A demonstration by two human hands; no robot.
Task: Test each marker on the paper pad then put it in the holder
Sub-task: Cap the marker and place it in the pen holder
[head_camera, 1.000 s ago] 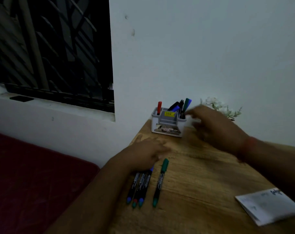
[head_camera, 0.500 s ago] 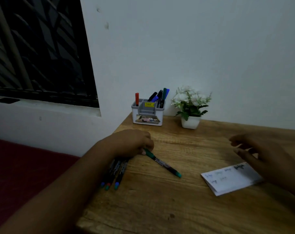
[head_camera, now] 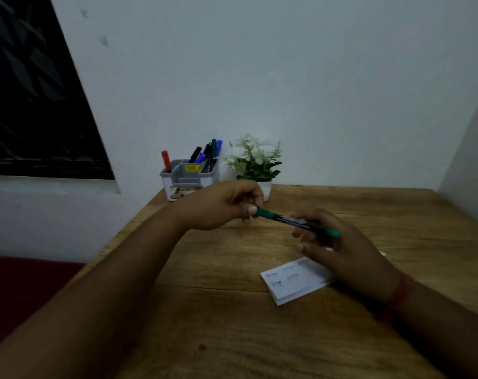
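Green marker (head_camera: 292, 220) hung above the table, your left hand (head_camera: 221, 205) pinching its cap end, right hand (head_camera: 341, 250) gripping the barrel, untested; six stood in the holder (head_camera: 188, 176) at eleven o'clock, scribbles already marked the pad (head_camera: 289, 283).

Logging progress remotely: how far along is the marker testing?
Done: several markers stand in the holder, and the paper pad carries scribbles. In hand: the left hand and right hand both grip a green marker above the desk. Left: testing it, then storing it.
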